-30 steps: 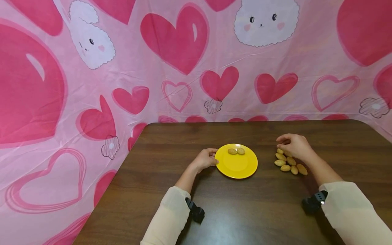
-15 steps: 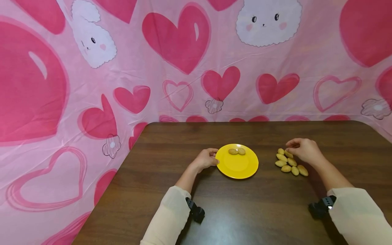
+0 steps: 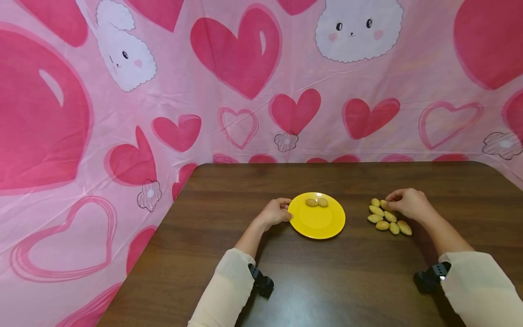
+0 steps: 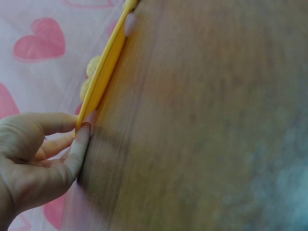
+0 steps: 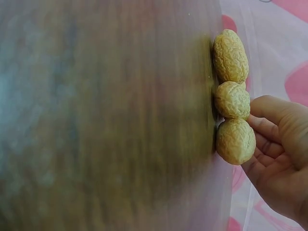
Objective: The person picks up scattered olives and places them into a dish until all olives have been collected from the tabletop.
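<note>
With thumb beneath and fingers at the rim, my left hand (image 3: 273, 214) pinches the left edge of a yellow plate (image 3: 316, 227). In the left wrist view the plate (image 4: 108, 72) appears edge-on. Two tan, wrinkled oval pieces, shaped like nuts in the shell, lie side by side near its far rim; the right one (image 3: 323, 202) is closest to the middle. My right hand (image 3: 410, 203) pinches an oval piece (image 3: 383, 204) at the back of a cluster. In the right wrist view, nearer pieces (image 5: 236, 142) hide those fingertips.
Several more oval pieces (image 3: 382, 225) lie close together on the brown wooden table (image 3: 327, 281), right of the plate. Black wrist cameras sit on both cuffs. A pink cloth with hearts (image 3: 294, 109) hangs behind and left of the table.
My right hand has moved right and nearer along the cluster, from its back left piece onto the neighbouring one. The left hand and plate have stayed in place.
</note>
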`<action>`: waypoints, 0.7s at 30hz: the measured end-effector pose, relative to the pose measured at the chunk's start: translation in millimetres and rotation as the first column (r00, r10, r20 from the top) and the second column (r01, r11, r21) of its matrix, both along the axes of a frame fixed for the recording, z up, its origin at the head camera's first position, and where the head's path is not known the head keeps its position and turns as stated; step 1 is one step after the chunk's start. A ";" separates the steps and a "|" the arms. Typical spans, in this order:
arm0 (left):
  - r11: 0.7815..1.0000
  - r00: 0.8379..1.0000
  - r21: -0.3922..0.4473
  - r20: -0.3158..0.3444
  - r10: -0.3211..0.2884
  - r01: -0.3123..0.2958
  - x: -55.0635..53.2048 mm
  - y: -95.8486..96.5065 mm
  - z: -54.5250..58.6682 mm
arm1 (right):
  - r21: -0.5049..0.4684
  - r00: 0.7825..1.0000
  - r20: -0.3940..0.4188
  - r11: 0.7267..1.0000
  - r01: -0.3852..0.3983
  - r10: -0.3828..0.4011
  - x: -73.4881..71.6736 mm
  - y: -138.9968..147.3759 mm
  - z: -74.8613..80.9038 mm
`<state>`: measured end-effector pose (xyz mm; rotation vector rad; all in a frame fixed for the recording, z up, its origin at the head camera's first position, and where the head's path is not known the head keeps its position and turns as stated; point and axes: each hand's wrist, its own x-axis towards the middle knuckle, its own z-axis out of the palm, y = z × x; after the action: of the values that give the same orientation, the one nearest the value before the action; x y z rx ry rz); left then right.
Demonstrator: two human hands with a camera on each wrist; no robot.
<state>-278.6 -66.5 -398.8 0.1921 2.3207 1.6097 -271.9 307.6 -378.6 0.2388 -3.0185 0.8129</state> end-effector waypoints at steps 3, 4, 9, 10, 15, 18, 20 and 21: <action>1.000 1.000 -0.004 0.001 0.003 -0.003 -0.4 -0.2 -0.2 | -0.001 1.000 0.005 1.000 0.001 -0.001 0.0 -0.7 -1.2; 1.000 1.000 -0.005 0.001 0.003 -0.003 -0.6 -0.2 -0.4 | -0.002 1.000 0.008 1.000 0.002 -0.002 -0.1 -1.0 -1.5; 1.000 1.000 -0.008 -0.008 0.006 -0.006 -0.5 -0.5 -1.4 | -0.012 0.999 0.032 1.000 0.007 -0.007 -0.1 -2.3 -1.5; 1.000 1.000 -0.005 -0.008 0.006 -0.006 -0.6 -0.4 -1.7 | -0.014 0.999 0.032 1.000 0.007 -0.007 0.0 -2.7 -1.4; 1.000 1.000 0.012 0.002 0.001 -0.001 -1.2 -0.2 -2.2 | -0.014 1.000 0.012 1.000 -0.005 0.005 0.3 -3.2 -1.2; 1.000 1.000 0.003 0.008 0.001 -0.001 -0.7 -0.3 -0.5 | -0.010 1.000 -0.016 1.000 -0.010 0.010 0.0 -3.2 -1.6; 1.000 1.000 -0.003 0.009 0.002 -0.002 -0.8 -0.4 0.2 | -0.011 1.000 -0.030 1.000 -0.007 0.007 0.1 -3.3 -1.4; 1.000 1.000 -0.006 0.008 0.002 -0.002 -0.9 -0.4 0.4 | -0.013 0.999 -0.033 1.000 -0.002 0.001 0.3 -3.7 -1.2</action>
<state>-279.5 -66.9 -398.5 0.1813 2.3201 1.6019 -271.6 303.9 -379.8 0.2516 -2.9816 0.8198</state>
